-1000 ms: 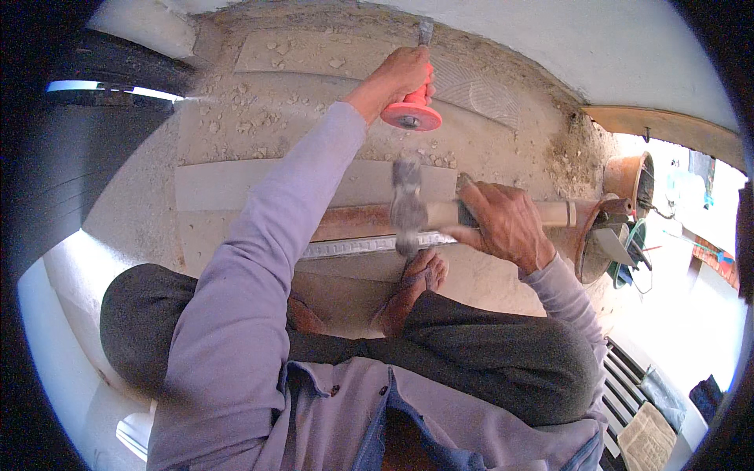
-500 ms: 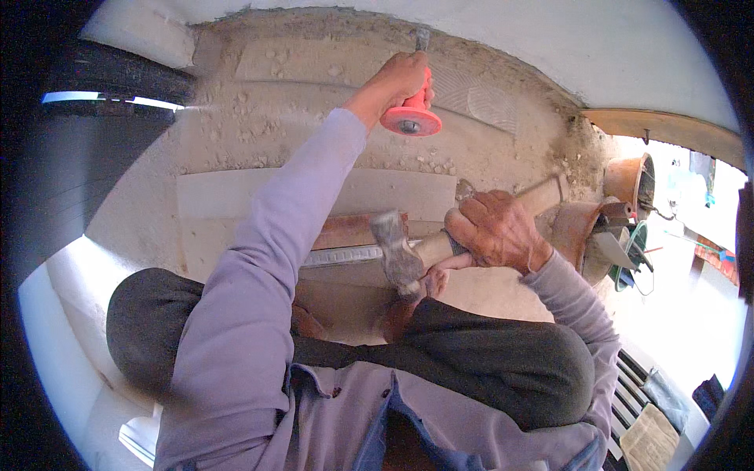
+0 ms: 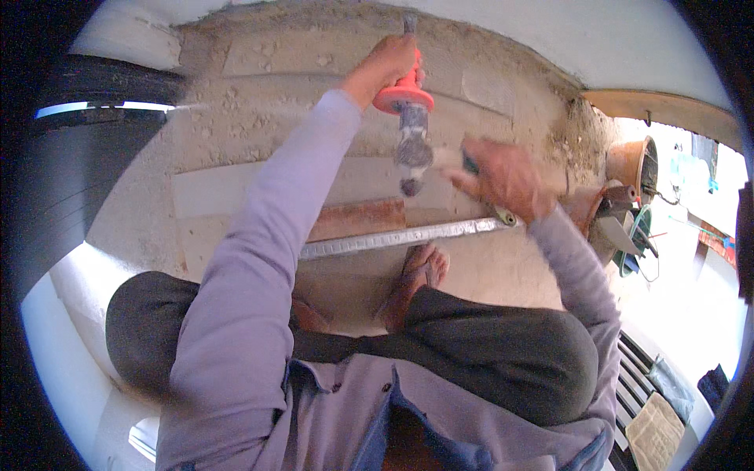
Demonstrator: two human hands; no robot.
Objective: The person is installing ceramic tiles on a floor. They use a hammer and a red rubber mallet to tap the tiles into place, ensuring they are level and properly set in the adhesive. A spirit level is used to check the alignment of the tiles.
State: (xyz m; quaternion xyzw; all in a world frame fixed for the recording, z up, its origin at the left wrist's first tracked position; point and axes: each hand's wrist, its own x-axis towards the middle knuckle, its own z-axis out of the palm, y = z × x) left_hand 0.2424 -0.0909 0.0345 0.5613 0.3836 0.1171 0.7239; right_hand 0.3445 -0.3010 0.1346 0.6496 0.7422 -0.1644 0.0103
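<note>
My left hand is closed round a chisel with a pink-red hand guard, its metal blade reaching up toward the rough edge of the dusty floor at the wall's foot. My right hand grips a hammer, blurred by motion; the hammer's head is just below the guard in the picture, and whether they touch I cannot tell. Beneath my hands lie a pale flat strip, a reddish bar and a long metal level or rule, by my bare foot.
A white wall runs along the top, with a wooden board at right. Orange buckets with tools stand at the right. A dark frame is at left; a slatted rack and folded paper sack lie lower right.
The hammer has swung up and forward from over my foot to the chisel's guard, uncovering more of the metal bar. My left hand has shifted slightly up and left, still holding the chisel.
</note>
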